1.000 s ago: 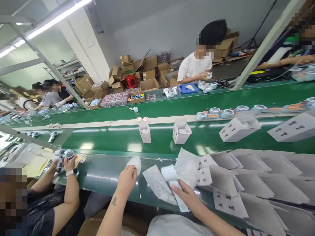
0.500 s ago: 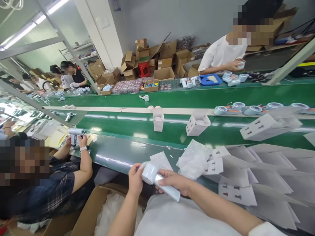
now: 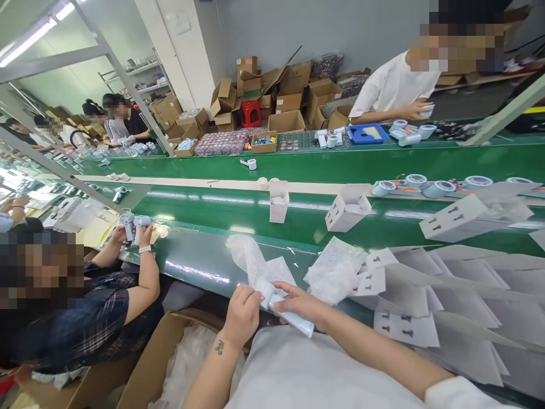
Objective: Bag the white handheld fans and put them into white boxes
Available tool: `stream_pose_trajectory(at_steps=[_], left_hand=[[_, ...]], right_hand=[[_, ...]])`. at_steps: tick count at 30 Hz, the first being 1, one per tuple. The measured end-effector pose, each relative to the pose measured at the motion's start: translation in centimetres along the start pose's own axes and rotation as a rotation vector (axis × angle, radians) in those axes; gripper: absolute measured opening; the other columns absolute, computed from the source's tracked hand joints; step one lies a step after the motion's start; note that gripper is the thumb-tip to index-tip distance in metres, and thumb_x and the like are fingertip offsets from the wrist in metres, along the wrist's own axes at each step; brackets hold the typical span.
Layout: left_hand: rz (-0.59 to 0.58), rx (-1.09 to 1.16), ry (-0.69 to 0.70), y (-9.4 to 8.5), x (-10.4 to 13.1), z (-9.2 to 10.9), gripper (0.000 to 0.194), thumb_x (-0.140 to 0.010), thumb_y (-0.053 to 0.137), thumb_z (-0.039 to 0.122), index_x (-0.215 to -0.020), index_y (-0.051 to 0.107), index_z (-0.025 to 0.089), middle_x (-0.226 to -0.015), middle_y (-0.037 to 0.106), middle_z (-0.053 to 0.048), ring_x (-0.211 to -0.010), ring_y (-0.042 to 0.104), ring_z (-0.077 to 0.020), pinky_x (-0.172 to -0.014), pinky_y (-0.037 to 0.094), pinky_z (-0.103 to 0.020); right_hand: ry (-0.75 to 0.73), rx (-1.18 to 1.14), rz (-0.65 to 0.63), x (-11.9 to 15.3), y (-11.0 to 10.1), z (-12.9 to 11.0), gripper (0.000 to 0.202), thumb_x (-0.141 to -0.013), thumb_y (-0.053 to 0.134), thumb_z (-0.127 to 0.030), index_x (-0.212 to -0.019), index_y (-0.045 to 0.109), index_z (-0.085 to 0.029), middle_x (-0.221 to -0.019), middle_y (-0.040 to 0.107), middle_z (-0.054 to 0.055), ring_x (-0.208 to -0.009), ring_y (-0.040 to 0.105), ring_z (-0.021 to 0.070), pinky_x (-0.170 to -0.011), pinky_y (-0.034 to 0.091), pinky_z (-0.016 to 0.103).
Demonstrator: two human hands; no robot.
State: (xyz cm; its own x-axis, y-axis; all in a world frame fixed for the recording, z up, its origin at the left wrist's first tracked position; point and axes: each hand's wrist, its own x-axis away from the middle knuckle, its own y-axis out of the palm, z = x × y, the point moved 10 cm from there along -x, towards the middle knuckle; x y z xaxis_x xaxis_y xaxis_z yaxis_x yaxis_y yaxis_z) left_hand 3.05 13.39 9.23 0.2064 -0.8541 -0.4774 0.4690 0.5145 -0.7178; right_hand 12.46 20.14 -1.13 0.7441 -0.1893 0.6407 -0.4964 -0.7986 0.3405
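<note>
A pale handheld fan (image 3: 293, 321), shaped like a small hair dryer, is between my hands above my lap. My right hand (image 3: 300, 302) is closed round its handle, thumb on top. My left hand (image 3: 243, 313) is closed with its fingertips at the fan's round head; whether they also pinch clear wrap is hard to see. A clear bubble-wrap bag (image 3: 244, 253) stretches beyond the head over the bench edge. Beside it lies a flat bubble-wrap piece (image 3: 280, 270), with a bubble-wrap pile (image 3: 334, 272) further right.
Several open white boxes (image 3: 409, 329) crowd the bench at right. White boxes (image 3: 279, 207) stand on the green belt (image 3: 204, 207). A carton (image 3: 142, 369) of clear wrap is at lower left. A co-worker (image 3: 106, 324) sits left; another (image 3: 387, 85) works across the belt.
The bubble-wrap bag now extends away from the fan's head. My left hand has turned and curled more, moving slightly right. The co-worker on the left now holds two devices apart.
</note>
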Motion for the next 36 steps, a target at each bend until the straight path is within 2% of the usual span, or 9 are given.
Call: stream_pose_trajectory(at_steps=[2,5,11,18,20,24,28,33,36], left_hand=[[0.039,-0.15,0.093,-0.2,0.9,0.7,0.024,-0.084,0.045,0.004,-0.097,0.06,0.016,-0.08,0.058,-0.007,-0.079,0.054,-0.018,-0.071,0.049,-0.031],[0.145,-0.283,0.063,-0.3,1.9,0.9,0.028,-0.082,0.047,0.0,-0.106,0.056,0.012,-0.085,0.059,-0.01,-0.083,0.055,-0.0202,-0.074,0.05,-0.034],[0.075,-0.181,0.113,2.3,1.3,3.9,0.021,-0.083,0.047,0.004,-0.098,0.056,0.015,-0.078,0.058,-0.007,-0.071,0.056,-0.0177,-0.064,0.05,-0.029],[-0.028,0.174,-0.223,2.9,0.5,2.1,0.015,-0.088,0.043,0.016,-0.088,0.058,0.017,-0.076,0.061,-0.005,-0.069,0.056,-0.0149,-0.064,0.047,-0.026],[-0.01,0.302,-0.403,2.6,0.5,0.9,0.015,-0.089,0.044,0.021,-0.085,0.059,0.017,-0.075,0.062,-0.004,-0.067,0.057,-0.0137,-0.063,0.047,-0.025],[0.017,0.465,-0.623,1.6,0.0,-0.4,0.017,-0.087,0.049,0.028,-0.083,0.061,0.016,-0.072,0.063,-0.002,-0.066,0.057,-0.0134,-0.06,0.046,-0.022],[0.085,0.604,-0.724,-0.6,-0.4,-1.1,0.019,-0.082,0.056,0.033,-0.079,0.063,0.016,-0.069,0.063,-0.002,-0.062,0.057,-0.0137,-0.058,0.047,-0.023],[0.069,0.566,-0.507,-2.9,-2.5,-0.3,0.029,-0.082,0.058,0.039,-0.101,0.064,0.018,-0.097,0.063,-0.009,-0.082,0.061,-0.0186,-0.068,0.051,-0.027],[-0.154,0.512,-0.314,-0.4,-3.9,1.7,0.078,-0.067,0.072,0.044,-0.135,0.042,0.022,-0.131,0.047,-0.016,-0.11,0.054,-0.0289,-0.073,0.054,-0.033]], right_hand=[[-0.01,-0.051,0.06,0.1,-0.5,0.0,0.058,-0.064,0.07,-0.029,-0.117,0.046,-0.021,-0.071,0.062,-0.001,-0.053,0.063,0.0165,-0.045,0.043,0.023],[-0.042,-0.12,0.119,0.4,-0.9,-0.2,0.046,-0.065,0.07,-0.031,-0.104,0.047,-0.021,-0.072,0.06,-0.002,-0.055,0.065,0.0189,-0.042,0.045,0.025],[0.001,-0.318,0.21,0.5,-1.4,0.3,0.025,-0.073,0.063,-0.024,-0.09,0.045,-0.022,-0.066,0.059,-0.003,-0.051,0.06,0.0151,-0.042,0.049,0.026],[0.06,-0.516,0.134,0.2,-1.2,0.8,0.022,-0.073,0.066,-0.021,-0.078,0.045,-0.02,-0.062,0.058,-0.002,-0.057,0.061,0.0145,-0.056,0.053,0.027],[0.054,-0.523,0.075,0.3,-0.5,0.8,0.023,-0.07,0.069,-0.021,-0.077,0.047,-0.019,-0.065,0.059,0.0,-0.062,0.062,0.0145,-0.062,0.052,0.027],[-0.012,-0.244,0.156,1.0,-1.2,0.5,0.023,-0.073,0.066,-0.029,-0.069,0.046,-0.019,-0.058,0.053,-0.003,-0.054,0.053,0.0115,-0.052,0.043,0.023],[-0.359,0.249,0.328,3.7,-2.8,-4.9,0.026,-0.079,0.06,-0.039,-0.068,0.046,-0.021,-0.053,0.046,-0.006,-0.051,0.044,0.0103,-0.05,0.033,0.023],[-0.614,0.196,0.219,7.5,-1.5,-9.9,0.035,-0.081,0.055,-0.054,-0.074,0.05,-0.019,-0.065,0.05,-0.004,-0.061,0.049,0.0112,-0.061,0.04,0.024],[-0.653,0.0,0.09,7.8,-0.1,-10.0,0.043,-0.076,0.058,-0.06,-0.074,0.05,-0.018,-0.062,0.049,-0.005,-0.056,0.046,0.0092,-0.057,0.039,0.024]])
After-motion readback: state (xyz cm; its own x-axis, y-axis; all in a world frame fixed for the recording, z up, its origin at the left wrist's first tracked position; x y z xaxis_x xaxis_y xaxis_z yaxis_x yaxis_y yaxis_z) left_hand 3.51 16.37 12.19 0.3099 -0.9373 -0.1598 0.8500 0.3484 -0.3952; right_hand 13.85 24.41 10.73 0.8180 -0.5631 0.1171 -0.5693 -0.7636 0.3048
